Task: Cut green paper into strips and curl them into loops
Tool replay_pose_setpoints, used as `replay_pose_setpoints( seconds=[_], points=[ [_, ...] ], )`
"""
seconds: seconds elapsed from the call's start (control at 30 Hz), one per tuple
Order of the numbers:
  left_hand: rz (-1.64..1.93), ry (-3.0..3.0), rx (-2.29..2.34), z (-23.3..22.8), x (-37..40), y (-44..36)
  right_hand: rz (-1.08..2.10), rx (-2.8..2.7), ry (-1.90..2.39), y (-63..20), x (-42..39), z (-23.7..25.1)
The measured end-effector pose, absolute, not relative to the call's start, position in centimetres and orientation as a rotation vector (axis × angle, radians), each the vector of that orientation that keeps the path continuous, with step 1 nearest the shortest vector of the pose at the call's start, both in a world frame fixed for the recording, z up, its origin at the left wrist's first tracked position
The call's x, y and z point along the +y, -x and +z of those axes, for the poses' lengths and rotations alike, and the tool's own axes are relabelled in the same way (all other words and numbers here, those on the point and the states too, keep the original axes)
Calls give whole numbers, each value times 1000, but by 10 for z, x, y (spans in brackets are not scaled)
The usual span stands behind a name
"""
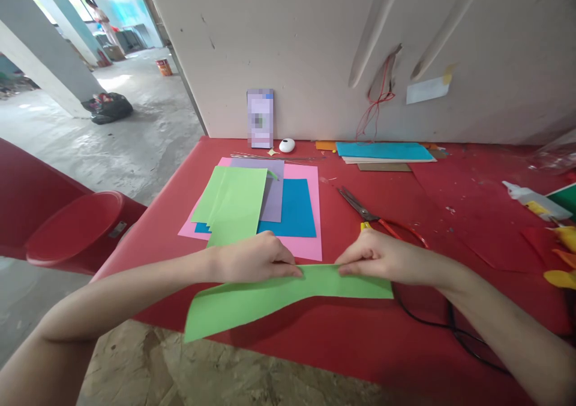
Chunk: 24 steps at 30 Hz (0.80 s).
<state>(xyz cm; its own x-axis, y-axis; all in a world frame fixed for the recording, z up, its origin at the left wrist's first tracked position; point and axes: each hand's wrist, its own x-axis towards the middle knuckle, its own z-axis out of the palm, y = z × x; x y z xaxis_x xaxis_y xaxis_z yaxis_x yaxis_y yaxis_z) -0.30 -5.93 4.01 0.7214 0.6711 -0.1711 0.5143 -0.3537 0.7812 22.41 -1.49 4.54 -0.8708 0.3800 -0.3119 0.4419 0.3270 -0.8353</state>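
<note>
A long strip of light green paper (pixel 252 301) lies across the near part of the red table (pixel 405 346), its left end hanging past the table edge. My left hand (pixel 254 257) pinches the strip's upper edge near the middle. My right hand (pixel 375 256) pinches the same edge a little to the right. Both hands press the paper against the table.
A stack of green, purple, blue and pink sheets (pixel 261 205) lies just beyond my hands. Red-handled scissors (pixel 369 214) rest to the right, near a black cable (pixel 450 328). Blue paper (pixel 382 151), a glue bottle (pixel 533 199) and yellow pieces (pixel 562 256) sit farther right. A red stool (pixel 74 226) stands left.
</note>
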Motion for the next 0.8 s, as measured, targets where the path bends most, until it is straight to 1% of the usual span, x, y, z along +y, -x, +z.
replay_pose_setpoints(
  seconds=[0.2,0.33,0.43,0.53,0.6,0.67,0.8],
  points=[
    [147,-1951,977,40,-59,29,-1636,2375,-829,-257,4,45],
    [167,-1966,958,40,-62,41,-1611,2356,-893,-270,9,48],
    [151,-1964,970,38,-59,54,-1573,2323,-960,-280,14,50],
    [124,-1972,1094,38,-51,75,-1500,2313,-1110,-300,22,48],
    [212,-2022,1257,40,-49,88,-1431,2375,-1298,-316,26,46],
    [395,-2020,1386,41,-60,96,-1431,2396,-1476,-325,27,44],
    [533,-2038,1346,34,-124,84,-1499,2383,-1569,-313,20,42]
  ],
)
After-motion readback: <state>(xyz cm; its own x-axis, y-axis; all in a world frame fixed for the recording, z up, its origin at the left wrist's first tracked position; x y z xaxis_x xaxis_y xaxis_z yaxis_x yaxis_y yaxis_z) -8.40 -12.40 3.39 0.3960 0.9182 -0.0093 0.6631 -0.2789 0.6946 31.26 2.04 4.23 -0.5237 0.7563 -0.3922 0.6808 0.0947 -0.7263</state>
